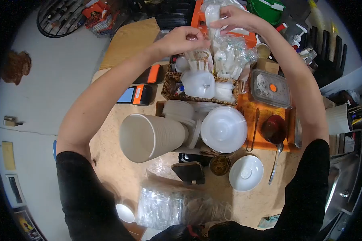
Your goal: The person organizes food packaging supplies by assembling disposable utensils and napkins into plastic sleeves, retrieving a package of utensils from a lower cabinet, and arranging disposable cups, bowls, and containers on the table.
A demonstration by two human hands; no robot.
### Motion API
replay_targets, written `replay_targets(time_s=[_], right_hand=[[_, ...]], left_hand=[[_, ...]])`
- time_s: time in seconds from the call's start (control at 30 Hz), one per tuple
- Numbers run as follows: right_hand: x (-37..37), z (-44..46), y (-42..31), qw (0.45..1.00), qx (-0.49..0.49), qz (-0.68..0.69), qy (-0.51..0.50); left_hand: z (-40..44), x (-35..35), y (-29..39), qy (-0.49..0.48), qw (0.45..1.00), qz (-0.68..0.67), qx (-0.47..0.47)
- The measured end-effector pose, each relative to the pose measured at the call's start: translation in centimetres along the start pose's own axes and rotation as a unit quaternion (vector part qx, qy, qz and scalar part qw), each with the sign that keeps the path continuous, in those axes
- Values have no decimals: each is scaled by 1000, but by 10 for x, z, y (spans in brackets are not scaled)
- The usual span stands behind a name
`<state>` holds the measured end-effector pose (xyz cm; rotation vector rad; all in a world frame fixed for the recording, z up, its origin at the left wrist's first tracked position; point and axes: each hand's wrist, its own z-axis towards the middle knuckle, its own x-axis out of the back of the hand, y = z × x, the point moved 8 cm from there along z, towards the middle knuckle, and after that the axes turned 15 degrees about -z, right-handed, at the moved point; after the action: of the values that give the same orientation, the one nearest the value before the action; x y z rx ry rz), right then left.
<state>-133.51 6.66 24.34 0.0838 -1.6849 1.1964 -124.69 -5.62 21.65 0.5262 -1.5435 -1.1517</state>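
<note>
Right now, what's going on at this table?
Someone is working bare-handed at the far side of a wicker basket. Their right hand grips a clear plastic packet. The left hand is beside it, near other clear bags; whether it holds anything is unclear. Nearer the person, a stack of cups lies on its side by white bowls.

Both arms reach far forward, elbows bent outward, the left hand (191, 39) and right hand (229, 20) with fingers curled.
</note>
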Motion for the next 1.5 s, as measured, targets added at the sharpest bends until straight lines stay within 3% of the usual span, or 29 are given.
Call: replay_targets(time_s=[0.07,0.13,0.17,0.2,0.27,0.4,0.47,0.53,0.6,0.77,0.83,0.87,0.93,1.0,1.07,1.13,1.2,1.3,1.37,1.43,1.47,1.5], right_hand=[[-26,6,7,992,-10,-101,-71],[-36,14,12,994,10,-83,-65],[-38,16,14,996,26,-63,-57],[-38,15,6,997,41,-44,-50],[-46,16,2,992,15,-75,-97],[-76,42,44,967,-11,-164,-196],[-78,42,41,958,-4,-185,-218],[-82,37,45,952,-23,-179,-249],[-81,36,44,937,-20,-227,-264],[-87,41,47,914,-53,-283,-285],[-102,63,75,890,12,-316,-328],[-107,66,80,881,35,-326,-342],[-97,55,74,912,-42,-288,-290],[-92,32,52,933,-45,-200,-297],[-97,18,42,937,-16,-124,-326],[-90,18,46,957,-22,-100,-272],[-90,22,55,961,-25,-77,-263],[-100,43,109,940,-100,-1,-325],[-109,55,152,925,-210,-1,-316],[-96,18,72,922,-199,-49,-329],[-93,13,66,920,-194,-71,-335],[-89,9,62,917,-188,-92,-340]], left_hand=[[2,4,1,36,999,-17,-18],[10,28,-19,158,965,-209,-9],[13,32,-36,148,967,-196,73],[16,38,-36,148,967,-196,72],[31,27,-33,23,986,-150,68],[32,20,-8,62,967,-248,8],[47,6,-30,-15,995,-99,9],[47,3,-28,-19,997,-81,8],[50,6,-33,-23,997,18,72],[59,6,-41,-61,986,65,141],[58,2,-41,-80,980,84,159],[54,0,-42,-77,978,62,186],[57,4,-58,-73,974,40,210],[64,10,-89,-46,956,-183,225],[53,26,-100,3,947,-200,253],[38,36,-100,56,934,-215,281],[27,-6,-82,-57,890,-346,291],[34,-20,-79,-52,908,-341,237],[43,-18,-90,-44,908,-353,222],[53,-8,-118,-28,884,-369,286],[51,-5,-116,-29,885,-365,287],[47,10,-116,34,892,-350,282]])
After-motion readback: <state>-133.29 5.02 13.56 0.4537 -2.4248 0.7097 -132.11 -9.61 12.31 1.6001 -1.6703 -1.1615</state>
